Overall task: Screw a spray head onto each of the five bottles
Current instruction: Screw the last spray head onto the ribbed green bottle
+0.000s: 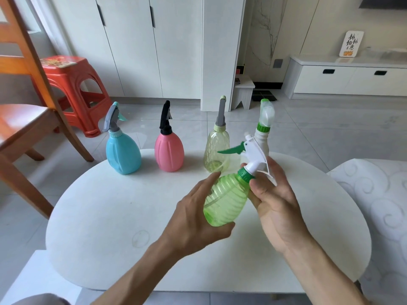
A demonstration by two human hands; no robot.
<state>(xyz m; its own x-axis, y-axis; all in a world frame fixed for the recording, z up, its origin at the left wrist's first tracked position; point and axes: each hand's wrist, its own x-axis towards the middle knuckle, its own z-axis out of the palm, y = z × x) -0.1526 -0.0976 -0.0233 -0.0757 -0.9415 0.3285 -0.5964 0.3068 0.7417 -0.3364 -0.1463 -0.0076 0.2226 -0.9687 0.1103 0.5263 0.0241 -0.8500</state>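
Above the white table I hold a translucent green bottle, tilted to the right. My left hand is wrapped around its body. My right hand grips its green collar, under a white spray head with a green trigger. Along the table's far edge stand a blue bottle with a grey head, a pink bottle with a black head, a clear yellowish bottle with a grey head, and a white bottle with a pale green head, partly hidden behind the held spray head.
A wooden chair stands at the left, with a red plastic stool behind it. A white patterned seat sits to the right of the table. White cabinets and a low drawer unit line the far wall.
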